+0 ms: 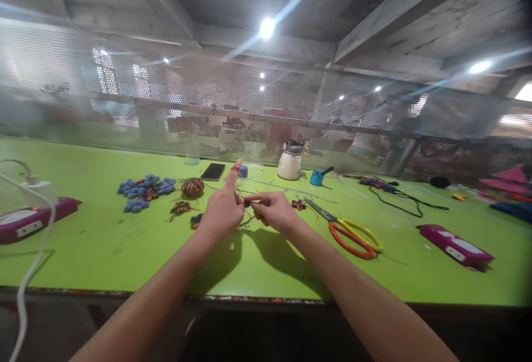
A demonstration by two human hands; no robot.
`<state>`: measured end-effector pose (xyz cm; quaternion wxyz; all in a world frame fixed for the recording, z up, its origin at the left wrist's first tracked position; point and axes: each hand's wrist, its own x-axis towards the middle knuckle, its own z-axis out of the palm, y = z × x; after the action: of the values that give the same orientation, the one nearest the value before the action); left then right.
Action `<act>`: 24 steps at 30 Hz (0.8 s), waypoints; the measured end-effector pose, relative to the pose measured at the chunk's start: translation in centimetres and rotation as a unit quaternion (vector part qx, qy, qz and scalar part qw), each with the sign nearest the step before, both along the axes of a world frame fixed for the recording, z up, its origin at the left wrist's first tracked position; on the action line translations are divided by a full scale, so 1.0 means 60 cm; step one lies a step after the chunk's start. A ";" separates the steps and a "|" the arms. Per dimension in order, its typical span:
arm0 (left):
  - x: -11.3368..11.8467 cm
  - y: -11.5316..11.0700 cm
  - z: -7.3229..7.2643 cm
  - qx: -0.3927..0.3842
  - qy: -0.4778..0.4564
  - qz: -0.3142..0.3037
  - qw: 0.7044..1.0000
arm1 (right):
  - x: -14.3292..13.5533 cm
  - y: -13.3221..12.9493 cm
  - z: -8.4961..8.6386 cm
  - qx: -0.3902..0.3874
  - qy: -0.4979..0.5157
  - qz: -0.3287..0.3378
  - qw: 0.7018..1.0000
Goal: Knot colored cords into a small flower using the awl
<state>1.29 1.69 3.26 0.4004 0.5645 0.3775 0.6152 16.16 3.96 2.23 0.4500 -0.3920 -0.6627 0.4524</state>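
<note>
My left hand (224, 205) is above the table with its index finger raised and orange-and-dark yarn (235, 169) looped around that finger. Its thumb and other fingers pinch a small dark piece of yarn work (247, 203). My right hand (275, 212) meets it there, fingers closed at the same piece; whether a hook is in them I cannot make out. Left of my hands lie a ball of multicoloured yarn (193, 187), a dark-and-orange yarn flower (180, 208) and another dark one (196, 221) partly behind my left wrist. A small flower (298, 204) lies beyond my right hand.
Scissors (353, 234) with orange and yellow handles lie right of my right hand. Blue yarn flowers (145, 189), a phone (213, 172), a cream jug (290, 162), a turquoise pot (316, 178) and purple power strips (455, 246) are on the green table (124, 262). Perforated panels stand behind.
</note>
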 end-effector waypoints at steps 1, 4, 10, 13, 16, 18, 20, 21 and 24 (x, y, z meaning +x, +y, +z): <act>0.004 -0.003 -0.001 0.042 0.059 0.031 0.997 | -0.002 0.000 -0.002 -0.025 0.033 -0.005 0.999; 0.013 -0.009 -0.001 0.118 0.133 0.093 0.980 | -0.009 -0.006 -0.002 -0.081 0.145 -0.003 0.986; 0.000 0.010 0.008 -0.062 -0.029 -0.010 0.998 | -0.015 -0.028 0.009 -0.069 0.233 0.002 0.970; -0.012 0.018 0.016 -0.152 -0.117 -0.098 0.977 | -0.014 -0.028 0.010 -0.045 0.220 0.013 0.974; -0.022 0.021 0.020 -0.182 -0.142 -0.133 0.964 | -0.012 -0.022 0.008 -0.016 0.200 0.028 0.979; -0.028 0.021 0.020 -0.194 -0.143 -0.141 0.960 | -0.010 -0.019 0.006 -0.001 0.181 0.030 0.983; -0.033 0.022 0.019 -0.201 -0.143 -0.147 0.958 | -0.008 -0.016 0.006 0.015 0.160 0.030 0.987; -0.035 0.023 0.019 -0.203 -0.142 -0.151 0.957 | -0.007 -0.015 0.006 0.026 0.149 0.032 0.988; -0.040 0.022 0.020 -0.202 -0.133 -0.151 0.959 | 0.002 -0.012 0.007 0.070 0.105 0.055 0.991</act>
<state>-1.12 2.99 4.48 0.6408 0.4354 0.3471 0.5285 16.28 3.23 2.67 0.5178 -0.2734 -0.6621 0.4677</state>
